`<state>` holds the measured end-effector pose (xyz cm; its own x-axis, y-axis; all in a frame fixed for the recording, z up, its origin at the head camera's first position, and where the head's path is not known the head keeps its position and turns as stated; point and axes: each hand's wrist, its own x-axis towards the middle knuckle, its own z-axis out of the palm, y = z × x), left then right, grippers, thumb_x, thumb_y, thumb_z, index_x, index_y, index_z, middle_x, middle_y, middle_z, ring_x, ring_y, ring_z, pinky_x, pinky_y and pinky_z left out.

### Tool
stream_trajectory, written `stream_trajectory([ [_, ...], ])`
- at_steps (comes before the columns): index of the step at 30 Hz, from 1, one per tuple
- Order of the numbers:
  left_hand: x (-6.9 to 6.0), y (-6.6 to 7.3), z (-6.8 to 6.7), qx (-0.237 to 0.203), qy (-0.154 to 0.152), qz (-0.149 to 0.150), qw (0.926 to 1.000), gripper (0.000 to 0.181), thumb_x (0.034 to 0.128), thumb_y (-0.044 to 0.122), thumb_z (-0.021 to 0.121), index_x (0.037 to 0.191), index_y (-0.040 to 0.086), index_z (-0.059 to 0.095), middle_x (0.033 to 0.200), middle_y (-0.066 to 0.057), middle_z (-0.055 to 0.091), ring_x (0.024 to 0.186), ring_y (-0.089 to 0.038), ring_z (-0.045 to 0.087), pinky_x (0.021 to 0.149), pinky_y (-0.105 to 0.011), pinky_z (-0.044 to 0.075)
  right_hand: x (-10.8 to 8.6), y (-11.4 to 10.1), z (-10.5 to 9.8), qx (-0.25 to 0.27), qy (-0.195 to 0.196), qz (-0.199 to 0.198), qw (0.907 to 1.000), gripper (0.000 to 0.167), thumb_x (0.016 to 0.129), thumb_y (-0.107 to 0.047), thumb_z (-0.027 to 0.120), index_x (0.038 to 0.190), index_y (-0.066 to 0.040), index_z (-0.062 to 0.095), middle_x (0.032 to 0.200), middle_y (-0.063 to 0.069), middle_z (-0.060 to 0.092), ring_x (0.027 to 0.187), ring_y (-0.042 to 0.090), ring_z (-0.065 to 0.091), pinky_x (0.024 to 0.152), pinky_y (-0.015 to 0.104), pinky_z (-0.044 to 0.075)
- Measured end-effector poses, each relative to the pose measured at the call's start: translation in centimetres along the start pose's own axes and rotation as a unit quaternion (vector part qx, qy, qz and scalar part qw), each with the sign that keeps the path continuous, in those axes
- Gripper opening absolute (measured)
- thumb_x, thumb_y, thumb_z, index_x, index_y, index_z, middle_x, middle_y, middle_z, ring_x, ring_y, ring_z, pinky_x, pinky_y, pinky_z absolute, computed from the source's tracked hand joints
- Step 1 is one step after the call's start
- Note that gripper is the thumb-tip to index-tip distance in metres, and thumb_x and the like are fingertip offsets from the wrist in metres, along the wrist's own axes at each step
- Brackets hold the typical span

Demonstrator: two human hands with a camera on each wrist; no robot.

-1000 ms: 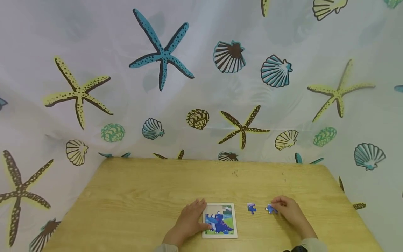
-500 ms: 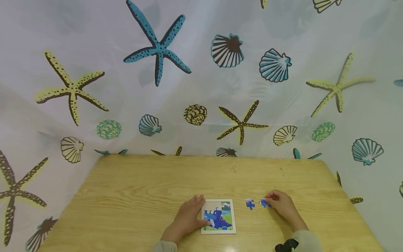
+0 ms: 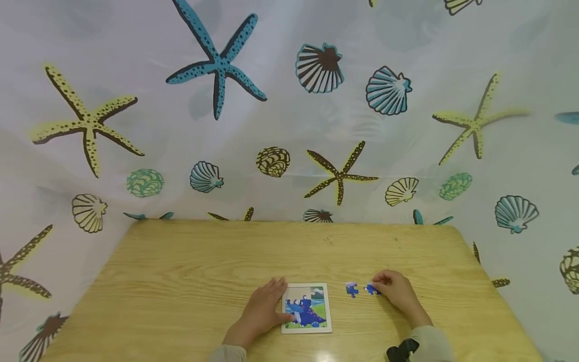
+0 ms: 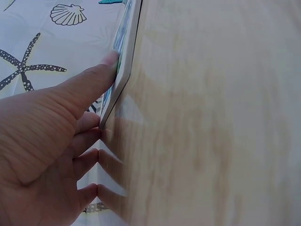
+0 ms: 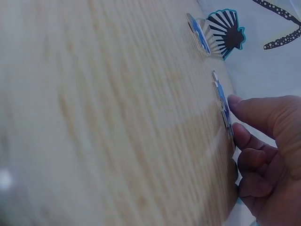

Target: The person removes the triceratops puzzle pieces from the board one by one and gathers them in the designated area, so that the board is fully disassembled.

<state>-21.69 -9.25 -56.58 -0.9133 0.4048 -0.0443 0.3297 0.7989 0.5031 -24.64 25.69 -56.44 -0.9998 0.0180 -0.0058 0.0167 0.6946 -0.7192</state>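
A square jigsaw puzzle (image 3: pixel 319 304) with a white frame and a blue dinosaur picture lies on the table, its upper left area bare of picture. My left hand (image 3: pixel 259 312) rests at its left edge, thumb on the picture and fingers spread along the side; the left wrist view shows the thumb (image 4: pixel 94 80) on top. To the right, my right hand (image 3: pixel 398 291) pinches a blue puzzle piece (image 3: pixel 371 288) between thumb and index finger, low at the tabletop. The same piece (image 5: pixel 221 99) appears edge-on in the right wrist view. Just left of it lies another puzzle piece (image 3: pixel 352 289).
The wooden table (image 3: pixel 203 266) extends around the puzzle. Behind and at both sides hangs a white curtain (image 3: pixel 280 120) printed with starfish and shells. A dark device (image 3: pixel 401 350) sits at the right wrist.
My right hand has slid its puzzle piece left, nearer the loose one, and the piece has turned somewhat. My left hand stays at the puzzle. The head view has shifted slightly.
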Motion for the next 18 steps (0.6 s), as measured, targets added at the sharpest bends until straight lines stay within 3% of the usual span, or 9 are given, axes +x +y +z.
stream_trajectory([
  [18, -0.12, 0.26, -0.18, -0.021, -0.001, -0.005, 0.9998, 0.086, 0.0754, 0.042, 0.076, 0.141, 0.001, 0.041, 0.150, -0.013, 0.034, 0.140, -0.035, 0.025, 0.111, -0.058, 0.016, 0.12, 0.05, 0.01, 0.020, 0.015, 0.011, 0.9996, 0.009, 0.088, -0.013, 0.067, 0.093, -0.006, 0.066, 0.082, 0.001, 0.060, 0.071, 0.014, 0.050, 0.063, 0.027, 0.043],
])
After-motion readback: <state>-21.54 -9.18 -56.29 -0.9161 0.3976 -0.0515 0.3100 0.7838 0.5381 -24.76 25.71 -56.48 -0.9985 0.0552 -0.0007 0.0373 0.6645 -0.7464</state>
